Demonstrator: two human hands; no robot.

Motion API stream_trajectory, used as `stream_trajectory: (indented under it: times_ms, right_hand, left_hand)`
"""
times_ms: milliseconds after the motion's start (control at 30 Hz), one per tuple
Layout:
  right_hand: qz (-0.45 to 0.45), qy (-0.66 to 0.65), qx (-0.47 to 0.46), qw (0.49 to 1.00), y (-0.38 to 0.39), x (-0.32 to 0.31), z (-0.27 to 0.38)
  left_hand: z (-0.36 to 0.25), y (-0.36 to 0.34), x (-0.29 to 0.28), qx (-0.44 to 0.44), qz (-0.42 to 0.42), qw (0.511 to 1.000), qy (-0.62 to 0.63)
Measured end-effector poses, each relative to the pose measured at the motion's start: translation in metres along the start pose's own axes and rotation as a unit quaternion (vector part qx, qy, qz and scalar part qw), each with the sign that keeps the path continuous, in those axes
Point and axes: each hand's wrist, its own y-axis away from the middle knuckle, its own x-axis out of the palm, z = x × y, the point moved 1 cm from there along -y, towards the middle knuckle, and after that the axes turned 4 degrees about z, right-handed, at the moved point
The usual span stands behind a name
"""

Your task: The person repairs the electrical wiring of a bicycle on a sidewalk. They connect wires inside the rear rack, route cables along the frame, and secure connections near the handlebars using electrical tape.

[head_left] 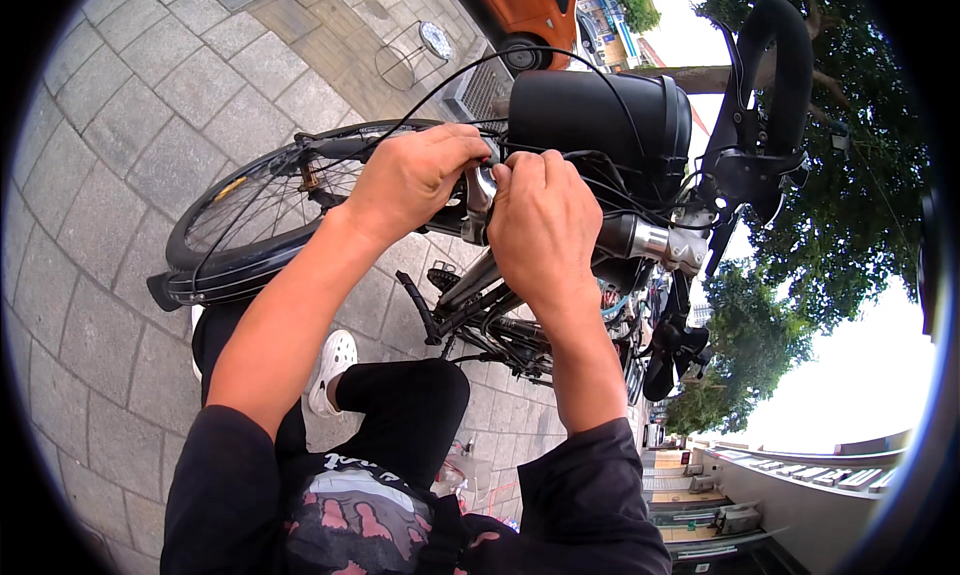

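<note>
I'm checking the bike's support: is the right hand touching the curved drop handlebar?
Apart. The head view shows the right hand well short of the drop handlebar, with the black cylindrical container visible between them.

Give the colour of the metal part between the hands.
The metal part is silver, in the head view.

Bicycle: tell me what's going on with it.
A person in a dark top has both hands at the bicycle, close to a wheel that is on it. The left hand and right hand meet at a silvery metal part; exactly what the fingertips grip is partly hidden. A black cylindrical container is just beyond the hands, and a curved black handlebar is off to the right.
</note>
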Motion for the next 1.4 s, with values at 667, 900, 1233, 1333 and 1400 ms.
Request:
stream_trajectory:
  times_ms: [667, 900, 1233, 1333, 1400]
  right_hand:
    - [0.020, 0.008, -0.025, 0.999, -0.0045, -0.0002, -0.0101]
    - [0.018, 0.009, -0.019, 1.000, -0.0033, -0.0009, -0.0075]
    - [0.023, 0.003, -0.015, 1.000, -0.0054, -0.0007, -0.0073]
    - [0.028, 0.006, -0.014, 0.999, -0.0056, -0.0028, -0.0065]
    - [0.029, 0.006, -0.015, 0.999, -0.0061, -0.0033, -0.0061]
  left_hand:
    - [0.0025, 0.0008, -0.0013, 0.016, 0.004, 0.999, -0.037]
    - [0.0026, 0.0001, -0.0017, 0.016, 0.000, 0.999, -0.037]
    - [0.0039, 0.0012, -0.0009, -0.004, 0.004, 1.000, -0.028]
    - [0.0042, 0.0016, 0.0000, -0.004, 0.002, 1.000, -0.028]
    - [0.0049, 0.0017, -0.0004, -0.006, 0.003, 1.000, -0.030]
